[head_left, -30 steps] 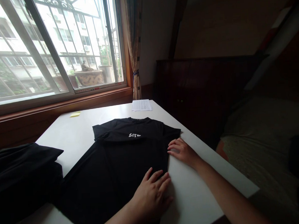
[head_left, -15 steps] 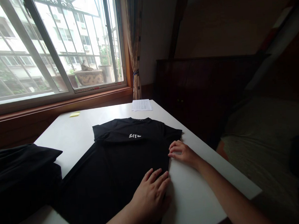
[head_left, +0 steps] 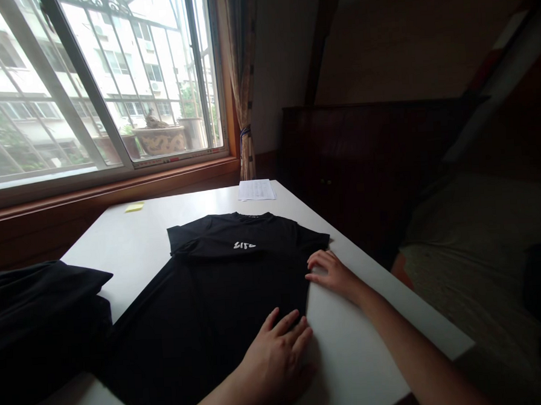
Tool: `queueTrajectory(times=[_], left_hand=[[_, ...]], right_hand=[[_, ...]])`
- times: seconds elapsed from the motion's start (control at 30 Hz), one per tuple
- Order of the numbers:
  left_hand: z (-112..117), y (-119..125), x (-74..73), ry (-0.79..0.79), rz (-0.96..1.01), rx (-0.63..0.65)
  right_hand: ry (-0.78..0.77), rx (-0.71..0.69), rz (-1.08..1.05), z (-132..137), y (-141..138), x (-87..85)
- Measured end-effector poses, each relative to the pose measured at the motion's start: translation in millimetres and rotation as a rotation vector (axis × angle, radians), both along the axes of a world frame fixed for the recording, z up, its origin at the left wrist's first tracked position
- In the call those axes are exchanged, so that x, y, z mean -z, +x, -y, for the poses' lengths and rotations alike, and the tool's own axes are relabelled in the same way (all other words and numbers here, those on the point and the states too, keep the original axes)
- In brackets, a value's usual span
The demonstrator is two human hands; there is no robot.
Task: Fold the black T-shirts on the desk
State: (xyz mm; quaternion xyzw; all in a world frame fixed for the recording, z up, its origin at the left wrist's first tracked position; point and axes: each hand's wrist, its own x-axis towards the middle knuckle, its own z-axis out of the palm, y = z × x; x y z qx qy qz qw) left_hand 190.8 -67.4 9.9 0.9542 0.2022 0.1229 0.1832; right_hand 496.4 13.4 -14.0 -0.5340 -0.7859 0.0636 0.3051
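A black T-shirt [head_left: 220, 290] with white lettering on its chest lies spread on the white table [head_left: 369, 354], collar toward the far end. Over the shirt's right side edge, lower down, rests my left hand [head_left: 280, 350], palm down with its fingers apart. My right hand [head_left: 333, 273] is farther up the same side, just below the sleeve, its bent fingers spread at the fabric's edge. Neither hand visibly grips the cloth. The lower part of the shirt runs into shadow, partly hidden by my left forearm.
Dark folded cloth [head_left: 40, 311] is piled at the table's left. Toward the far edge lie paper sheets [head_left: 257, 190] and a yellow sticky note [head_left: 134, 207]. A barred window [head_left: 155, 81] and a tied curtain [head_left: 244, 107] stand behind; dark furniture [head_left: 340, 156] is beyond the right side.
My left hand has shifted slightly toward me and right, its fingers more spread. My right hand has moved a little up and right. The shirt lies almost as before.
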Motion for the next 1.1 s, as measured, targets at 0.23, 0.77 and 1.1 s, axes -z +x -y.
queueTrajectory(times=[0.23, 0.77, 1.1], left_hand=[[4.1, 1.6, 5.4, 0.198, 0.058, 0.024], [5.3, 3.0, -1.4, 0.262, 0.132, 0.049], [6.9, 3.7, -0.3, 0.214, 0.133, 0.030]], right_hand=[[0.056, 0.033, -0.010, -7.7, 6.3, 11.3], [0.053, 0.006, 0.001, -2.9, 3.7, 4.3], [0.073, 0.022, 0.032, -3.0, 3.8, 5.7]])
